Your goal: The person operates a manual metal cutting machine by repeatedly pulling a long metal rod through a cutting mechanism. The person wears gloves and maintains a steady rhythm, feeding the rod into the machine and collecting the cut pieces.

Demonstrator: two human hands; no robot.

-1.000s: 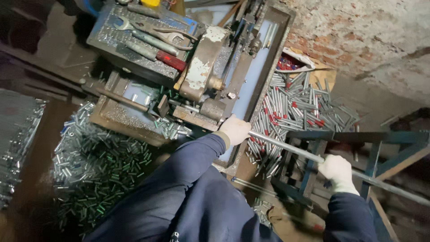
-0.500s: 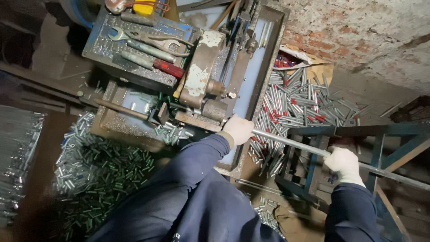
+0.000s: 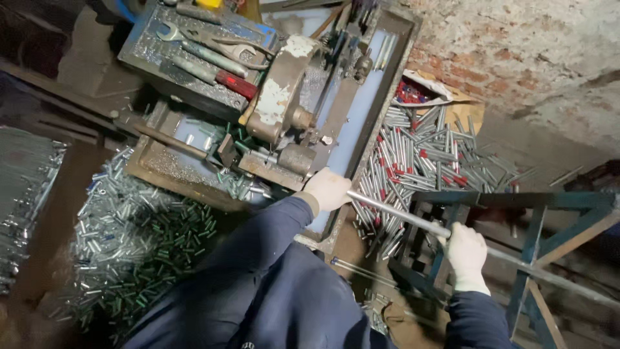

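Long thin grey metal rod [image 3: 400, 214]: lies slanting from the machine at centre down towards the lower right, passing over the blue-painted steel frame [image 3: 536, 207]. Left hand [image 3: 328, 190], in a pale work glove: closed around the rod's upper end, right at the edge of the machine tray, dark blue sleeve running back to the body. Right hand [image 3: 466, 249], also in a pale glove: closed around the same rod further down its length, well apart from the left hand, beside the frame's upright bars; the rod continues past this hand towards the lower right edge. Worn metal cutting machine with chipped cream-painted guard [image 3: 279, 97]: stands in a shallow grey metal tray [image 3: 381, 103], just above the left hand. Dark tool tray [image 3: 145, 55]: at upper left of the machine, holding spanners [image 3: 194, 40] and a red-handled tool [image 3: 236, 84]. Heap of long silver tube lengths, some red-tipped [image 3: 426, 155]: lies on the floor right of the tray, under the rod, reaching to the brick wall [image 3: 516, 58]. Heap of short silver and green cut pieces [image 3: 135, 239]: lies on the floor at lower left, left of the sleeve.
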